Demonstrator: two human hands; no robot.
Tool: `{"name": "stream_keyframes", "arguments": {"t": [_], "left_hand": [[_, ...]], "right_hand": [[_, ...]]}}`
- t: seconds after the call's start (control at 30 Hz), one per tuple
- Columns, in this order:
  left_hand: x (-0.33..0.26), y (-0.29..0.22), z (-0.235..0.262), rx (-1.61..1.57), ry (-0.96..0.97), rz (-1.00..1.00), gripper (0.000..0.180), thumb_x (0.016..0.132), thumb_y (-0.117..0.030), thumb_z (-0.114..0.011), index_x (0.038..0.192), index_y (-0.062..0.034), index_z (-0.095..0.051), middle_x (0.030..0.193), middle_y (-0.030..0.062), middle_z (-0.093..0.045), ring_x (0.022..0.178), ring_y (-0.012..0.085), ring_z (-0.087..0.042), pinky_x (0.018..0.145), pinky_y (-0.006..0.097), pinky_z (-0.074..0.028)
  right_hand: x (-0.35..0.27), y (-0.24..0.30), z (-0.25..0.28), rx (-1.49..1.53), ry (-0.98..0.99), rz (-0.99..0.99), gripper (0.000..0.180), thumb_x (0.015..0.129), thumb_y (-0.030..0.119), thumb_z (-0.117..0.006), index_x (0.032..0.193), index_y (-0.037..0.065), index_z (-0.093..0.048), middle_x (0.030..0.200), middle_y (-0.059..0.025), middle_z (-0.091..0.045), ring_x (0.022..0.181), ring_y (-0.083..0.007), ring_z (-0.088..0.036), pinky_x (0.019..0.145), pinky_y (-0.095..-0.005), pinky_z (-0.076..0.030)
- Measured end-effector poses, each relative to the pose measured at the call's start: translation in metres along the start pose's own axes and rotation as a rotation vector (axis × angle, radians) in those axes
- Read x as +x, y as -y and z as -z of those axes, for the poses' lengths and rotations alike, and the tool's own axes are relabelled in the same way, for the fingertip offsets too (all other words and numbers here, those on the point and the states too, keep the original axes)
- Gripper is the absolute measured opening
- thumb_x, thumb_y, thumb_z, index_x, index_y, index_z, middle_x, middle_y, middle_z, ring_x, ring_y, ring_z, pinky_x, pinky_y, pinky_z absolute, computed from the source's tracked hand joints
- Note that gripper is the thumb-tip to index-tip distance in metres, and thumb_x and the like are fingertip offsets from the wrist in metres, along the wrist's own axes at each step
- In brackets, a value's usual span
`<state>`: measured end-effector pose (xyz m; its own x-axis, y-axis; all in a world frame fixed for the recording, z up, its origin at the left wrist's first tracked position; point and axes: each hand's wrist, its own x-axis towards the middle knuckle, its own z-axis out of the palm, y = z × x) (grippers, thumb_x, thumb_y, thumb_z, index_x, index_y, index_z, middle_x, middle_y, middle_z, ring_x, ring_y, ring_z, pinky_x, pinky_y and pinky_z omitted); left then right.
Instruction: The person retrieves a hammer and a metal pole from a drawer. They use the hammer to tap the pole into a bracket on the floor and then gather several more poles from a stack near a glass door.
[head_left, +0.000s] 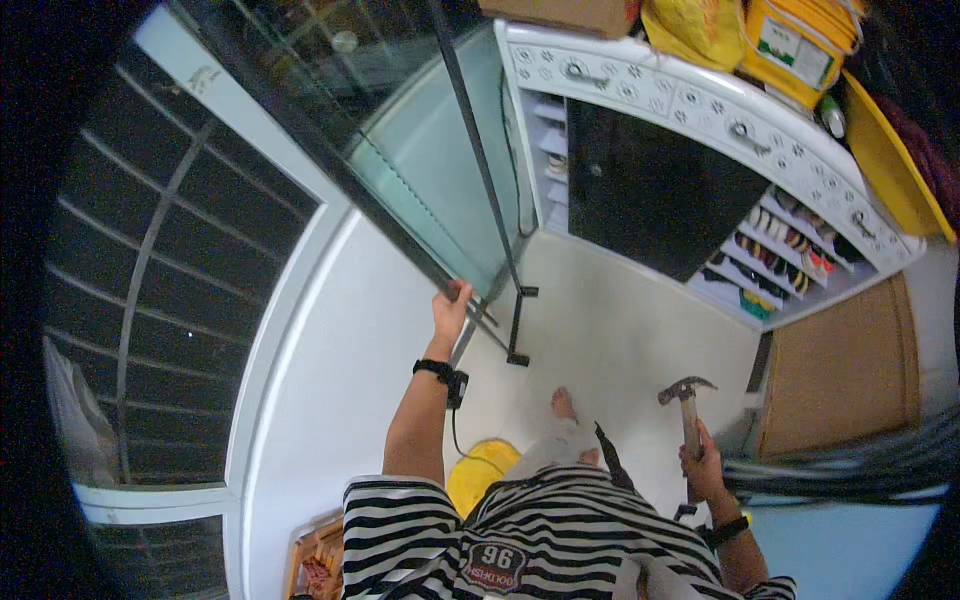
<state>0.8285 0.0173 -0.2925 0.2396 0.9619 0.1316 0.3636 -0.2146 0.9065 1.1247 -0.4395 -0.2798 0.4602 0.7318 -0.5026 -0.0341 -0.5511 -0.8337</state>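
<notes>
- White cabinet (665,97), far side; shoes (790,238) on right-hand shelves.
- Dark metal frame (402,242), slanted, left of cabinet.
- Hammer (689,412), at person's right, head pointing away from body.
- Left hand (450,312): fingers closed round frame's lower part.
- Right hand (704,468): fingers wrapped round hammer's wooden handle.

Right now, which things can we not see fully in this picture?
In the head view:
Hammer handle: gripped part, covered by the right hand.
Bar: gripped part, covered by the left hand.
Cardboard box: top, cut off by the upper edge.
Shoes: too small for details.
</notes>
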Motion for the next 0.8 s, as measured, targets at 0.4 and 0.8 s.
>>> {"name": "stream_keyframes", "arguments": {"t": [0.4, 0.8], "left_hand": [[-0.007, -0.068, -0.023, -0.198, 0.066, -0.135, 0.018, 0.083, -0.015, -0.059, 0.080, 0.0026, -0.056, 0.066, 0.0050, -0.060, 0.064, 0.0106, -0.056, 0.064, 0.025, -0.045], [-0.068, -0.163, -0.001, -0.259, 0.209, -0.055, 0.019, 0.083, -0.018, -0.059, 0.078, -0.0007, -0.055, 0.049, 0.0026, -0.048, 0.037, 0.0103, -0.046, 0.038, 0.026, -0.038]], "right_hand": [[-0.072, -0.047, -0.056, -0.068, -0.227, -0.007, 0.065, 0.079, 0.001, -0.054, 0.136, 0.014, -0.026, 0.077, -0.0033, -0.053, 0.054, -0.0105, -0.048, 0.045, -0.0256, -0.044], [-0.097, -0.099, -0.071, -0.069, -0.239, 0.043, 0.062, 0.076, 0.002, -0.055, 0.132, 0.012, -0.030, 0.072, -0.0050, -0.054, 0.055, -0.0111, -0.050, 0.046, -0.0264, -0.044]]}}
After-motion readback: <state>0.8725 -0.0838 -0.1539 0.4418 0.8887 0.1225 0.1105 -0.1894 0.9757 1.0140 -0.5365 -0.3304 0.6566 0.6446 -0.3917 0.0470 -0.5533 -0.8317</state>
